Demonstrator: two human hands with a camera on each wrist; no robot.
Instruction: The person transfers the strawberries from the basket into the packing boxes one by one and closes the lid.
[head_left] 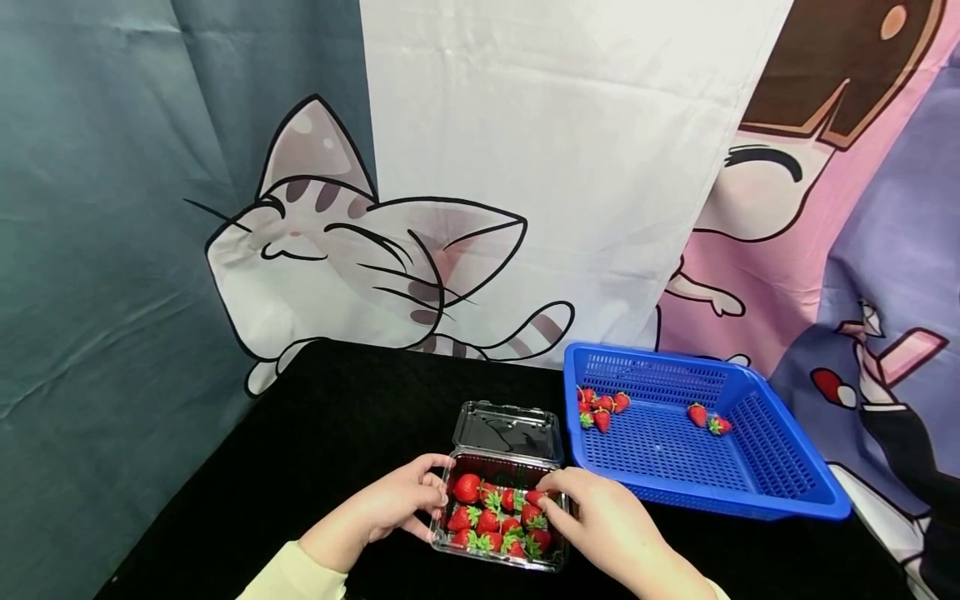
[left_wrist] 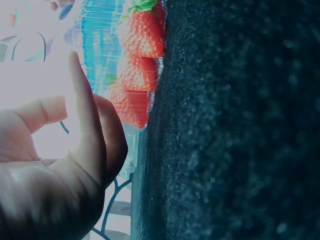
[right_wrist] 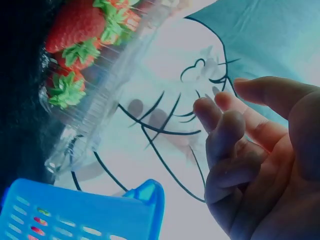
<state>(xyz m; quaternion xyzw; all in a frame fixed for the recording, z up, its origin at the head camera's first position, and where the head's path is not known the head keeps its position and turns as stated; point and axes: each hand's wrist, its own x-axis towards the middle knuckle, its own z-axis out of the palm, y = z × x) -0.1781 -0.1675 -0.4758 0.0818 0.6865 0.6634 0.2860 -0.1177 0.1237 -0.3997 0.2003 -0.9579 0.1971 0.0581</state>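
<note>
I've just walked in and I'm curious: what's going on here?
A person has both hands at a clear plastic box of strawberries, its lid open behind it. The left hand is at the box's left side; the right hand has its fingertips by a strawberry, though whether it grips it is unclear. More strawberries lie in the blue basket on the right.

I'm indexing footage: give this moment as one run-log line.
clear box: lid open | left hand: at box's left side | right hand: by strawberry at box's right side, grip unclear | blue basket: more strawberries
</note>
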